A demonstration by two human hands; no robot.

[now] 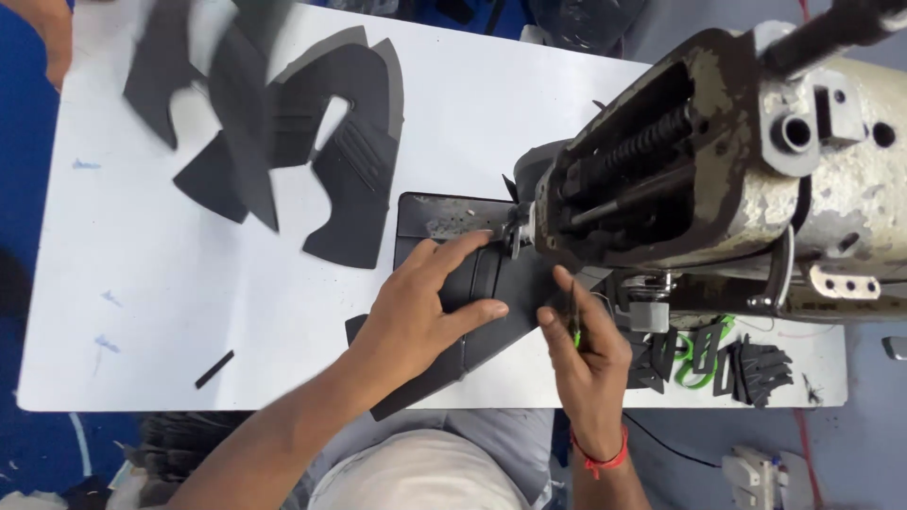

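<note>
My left hand [425,302] lies flat on a dark grey shoe-upper piece [501,274] with its fingers spread, pressing it onto the metal plate [430,215] under the head of a worn industrial sewing machine [718,161]. My right hand [590,354] holds a small thread snipper with a green handle [575,326] and rests its fingertips on the same piece, just beside the needle area [518,234]. The needle itself is hidden by the machine head.
Several cut dark grey upper pieces [312,142] lie scattered on the white table [142,283] at the back left. A small black strip [214,369] lies near the front edge. More small dark parts and green-handled scissors [718,359] sit under the machine at the right.
</note>
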